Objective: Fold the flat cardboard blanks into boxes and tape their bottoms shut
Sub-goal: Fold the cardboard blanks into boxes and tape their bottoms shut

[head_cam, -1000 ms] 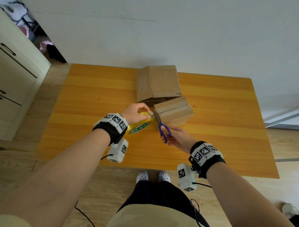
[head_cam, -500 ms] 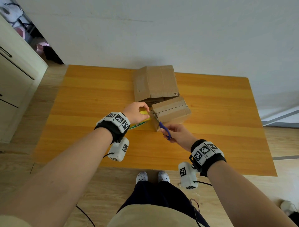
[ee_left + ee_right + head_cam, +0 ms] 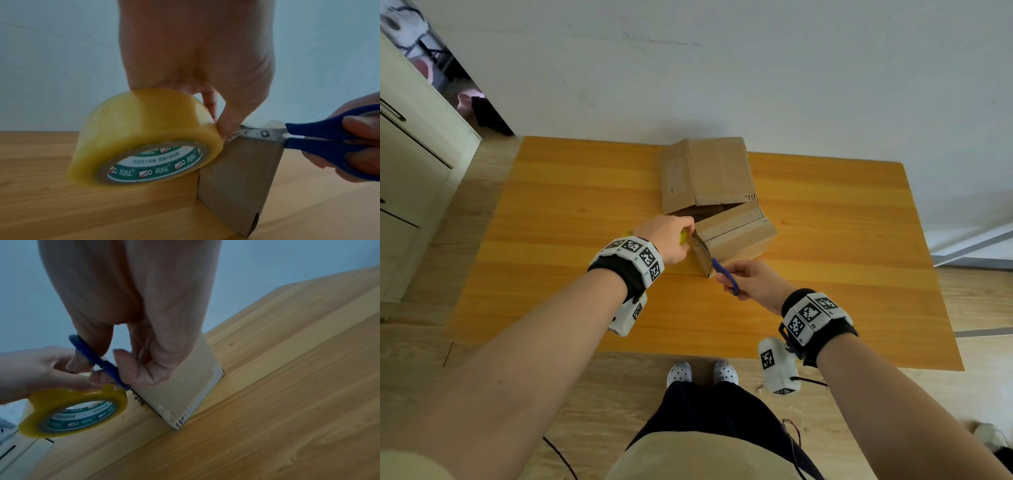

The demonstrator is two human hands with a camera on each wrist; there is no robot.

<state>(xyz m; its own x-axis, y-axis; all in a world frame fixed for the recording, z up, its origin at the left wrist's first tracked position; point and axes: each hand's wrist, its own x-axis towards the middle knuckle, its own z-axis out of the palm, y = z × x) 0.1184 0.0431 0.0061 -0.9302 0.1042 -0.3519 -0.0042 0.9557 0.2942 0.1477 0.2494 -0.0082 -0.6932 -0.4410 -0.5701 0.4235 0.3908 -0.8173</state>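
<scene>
A small folded cardboard box [image 3: 736, 236] lies on the wooden table [image 3: 571, 212], a tape strip along its upper face. My left hand [image 3: 671, 236] grips a yellowish tape roll [image 3: 141, 139] pressed against the box's left end [image 3: 240, 175]. My right hand [image 3: 753, 281] holds blue-handled scissors [image 3: 308, 138]; their blades [image 3: 261, 134] are at the box's top left edge, on the tape between roll and box. In the right wrist view the roll [image 3: 72, 410] sits left of the box [image 3: 180, 386], and the scissors [image 3: 98, 361] run between the two hands.
A larger cardboard box [image 3: 705, 174] lies on its side just behind the small one, touching it. A white cabinet [image 3: 410, 171] stands left of the table. The wall runs along the table's far edge. My feet [image 3: 702, 373] are by the near edge.
The scissors' blades have moved up and in from below the box to the tape at its left end. The left hand has tipped the roll further behind itself.
</scene>
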